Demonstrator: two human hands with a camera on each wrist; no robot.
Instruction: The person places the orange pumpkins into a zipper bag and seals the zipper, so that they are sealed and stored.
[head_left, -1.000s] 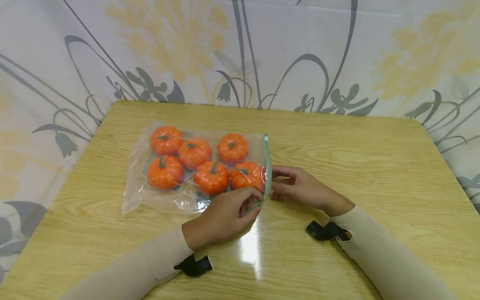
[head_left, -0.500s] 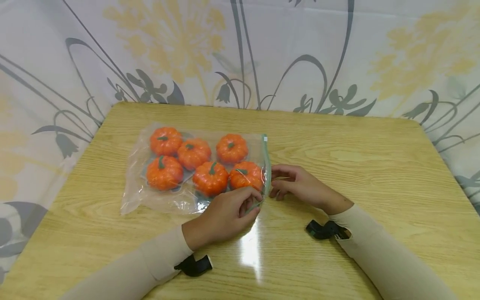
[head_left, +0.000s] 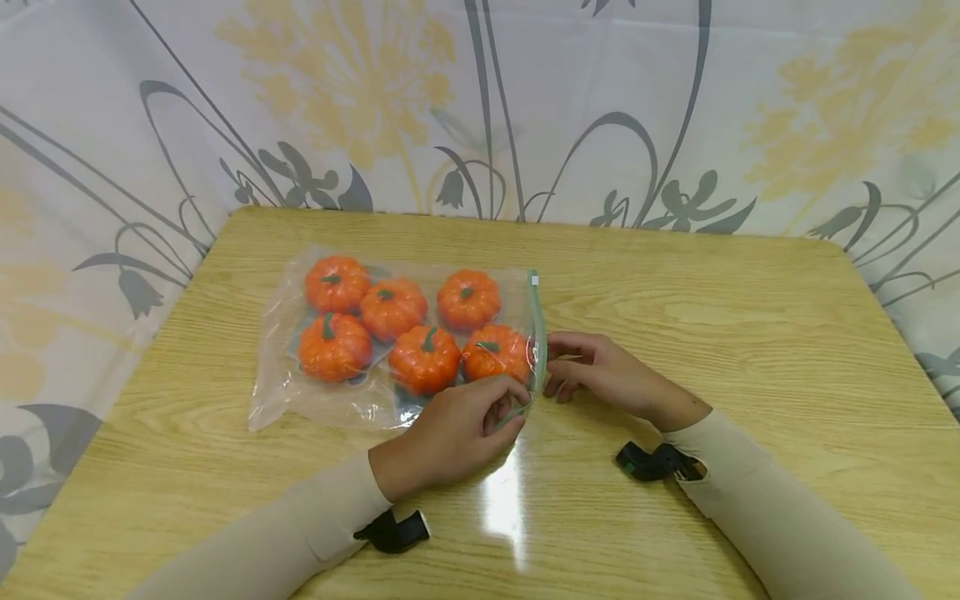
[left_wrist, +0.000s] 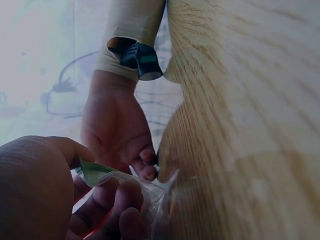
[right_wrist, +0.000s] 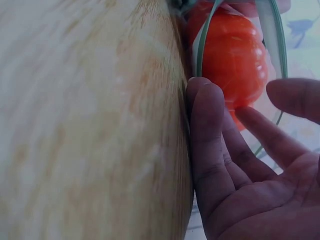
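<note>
A clear zip bag [head_left: 270, 396] lies flat on the table with several small orange pumpkins [head_left: 423, 360] inside, each with a green stem. Its green-edged mouth [head_left: 538, 325] faces right. My left hand [head_left: 450, 433] pinches the near corner of that mouth between thumb and fingers; the green strip [left_wrist: 95, 171] shows in the left wrist view. At the mouth's right side is my right hand [head_left: 603, 375], fingers loosely bent and holding nothing. In the right wrist view the mouth gapes, and an orange pumpkin [right_wrist: 237, 60] sits just beyond the right fingertips [right_wrist: 207, 102].
The wood-grain table [head_left: 720, 317] extends to both sides of the bag. Behind it hangs a floral cloth [head_left: 570, 100]. Each sleeve carries a black wrist camera, one on the left [head_left: 392, 533] and one on the right [head_left: 648, 462]. Some flat greyish thing lies under the pumpkins, mostly hidden.
</note>
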